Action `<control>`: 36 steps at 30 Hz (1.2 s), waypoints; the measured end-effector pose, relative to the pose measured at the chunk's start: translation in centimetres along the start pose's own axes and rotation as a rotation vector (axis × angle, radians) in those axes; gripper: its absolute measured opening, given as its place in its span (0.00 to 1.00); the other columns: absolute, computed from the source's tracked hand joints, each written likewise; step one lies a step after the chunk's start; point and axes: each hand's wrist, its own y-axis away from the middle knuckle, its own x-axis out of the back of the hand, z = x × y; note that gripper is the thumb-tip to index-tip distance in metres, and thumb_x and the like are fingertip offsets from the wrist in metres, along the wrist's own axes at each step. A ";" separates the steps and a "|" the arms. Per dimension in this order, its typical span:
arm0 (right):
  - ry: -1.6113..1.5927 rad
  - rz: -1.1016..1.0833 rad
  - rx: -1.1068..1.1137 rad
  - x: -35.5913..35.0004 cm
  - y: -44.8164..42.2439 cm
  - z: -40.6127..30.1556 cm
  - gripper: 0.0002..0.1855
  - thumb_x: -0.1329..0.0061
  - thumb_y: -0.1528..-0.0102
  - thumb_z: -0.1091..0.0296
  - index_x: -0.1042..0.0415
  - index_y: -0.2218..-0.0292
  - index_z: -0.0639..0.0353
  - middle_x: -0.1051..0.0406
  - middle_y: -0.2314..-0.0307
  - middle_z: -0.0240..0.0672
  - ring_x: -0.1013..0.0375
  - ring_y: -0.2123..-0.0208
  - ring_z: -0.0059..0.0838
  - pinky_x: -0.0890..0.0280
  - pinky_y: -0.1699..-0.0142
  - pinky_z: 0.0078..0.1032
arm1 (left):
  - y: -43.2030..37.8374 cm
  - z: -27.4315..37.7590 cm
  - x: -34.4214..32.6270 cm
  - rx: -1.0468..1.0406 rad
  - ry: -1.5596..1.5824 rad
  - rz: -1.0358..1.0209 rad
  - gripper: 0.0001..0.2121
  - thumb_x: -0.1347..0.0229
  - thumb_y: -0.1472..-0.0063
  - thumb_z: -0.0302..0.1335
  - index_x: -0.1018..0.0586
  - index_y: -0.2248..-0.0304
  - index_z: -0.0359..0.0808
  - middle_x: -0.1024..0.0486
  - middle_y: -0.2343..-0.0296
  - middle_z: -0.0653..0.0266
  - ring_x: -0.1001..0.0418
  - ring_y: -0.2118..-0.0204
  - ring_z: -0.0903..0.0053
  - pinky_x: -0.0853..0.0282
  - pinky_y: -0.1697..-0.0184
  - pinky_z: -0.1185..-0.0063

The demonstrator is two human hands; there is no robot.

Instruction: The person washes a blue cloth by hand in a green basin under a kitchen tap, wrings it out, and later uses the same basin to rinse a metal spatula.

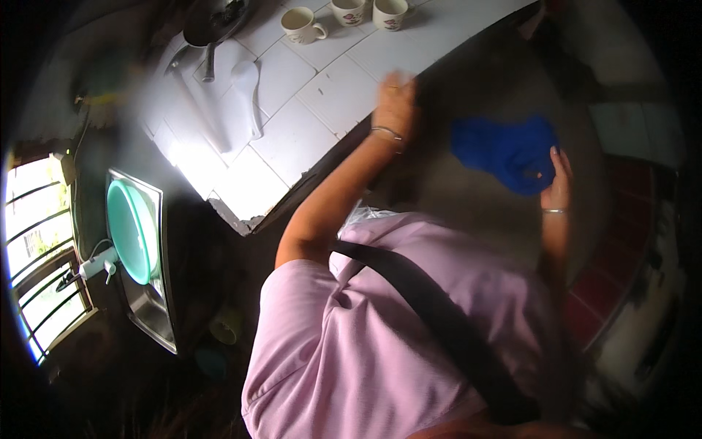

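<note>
My right hand (558, 178) grips the edge of a blue cloth (507, 148), which hangs in loose folds over the floor beside the counter. My left hand (396, 104) is blurred near the front edge of the white tiled counter (312, 110). I cannot tell whether its fingers are curled or apart, and no object shows in it. Beyond it on the tiles stand three patterned mugs: one mug (300, 26) with its handle turned right, a second mug (348, 12) and a third mug (390, 13).
A white spoon (249, 96), a long-handled ladle (197, 107) and a dark frying pan (204, 27) lie on the counter's left part. Left of it, a green basin (129, 230) sits in a steel sink (151, 307) by a white tap (98, 263) and barred window (46, 241).
</note>
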 end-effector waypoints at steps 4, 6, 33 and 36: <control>-0.022 0.053 -0.003 1.4 0.8 0.3 0.24 0.50 0.53 0.64 0.38 0.57 0.68 0.36 0.62 0.40 0.36 0.60 0.29 0.42 0.54 0.24 | -0.6 -5.5 3.5 0.510 -0.258 0.094 0.33 0.50 0.50 0.35 0.50 0.50 0.24 0.50 0.50 0.43 0.53 0.47 0.56 0.57 0.46 0.67; -0.032 0.064 -0.007 2.3 0.6 1.0 0.24 0.50 0.53 0.64 0.38 0.57 0.68 0.36 0.61 0.40 0.37 0.60 0.30 0.42 0.54 0.24 | -2.0 -5.4 4.1 0.802 -0.149 -0.040 0.33 0.51 0.48 0.37 0.49 0.51 0.23 0.50 0.50 0.43 0.53 0.47 0.54 0.58 0.45 0.67; 0.135 0.189 0.321 0.2 2.0 -0.7 0.18 0.53 0.52 0.75 0.35 0.57 0.62 0.34 0.63 0.34 0.35 0.63 0.19 0.40 0.58 0.14 | -1.6 7.2 1.3 0.032 0.405 -0.317 0.24 0.47 0.52 0.45 0.27 0.65 0.31 0.29 0.67 0.50 0.32 0.61 0.63 0.37 0.59 0.73; 0.101 0.093 0.335 -0.5 1.6 -1.3 0.17 0.54 0.52 0.76 0.33 0.58 0.55 0.34 0.73 0.25 0.37 0.73 0.12 0.41 0.68 0.09 | -2.1 8.3 3.2 0.249 0.461 -0.523 0.22 0.50 0.50 0.48 0.24 0.73 0.32 0.26 0.77 0.54 0.28 0.71 0.70 0.36 0.68 0.76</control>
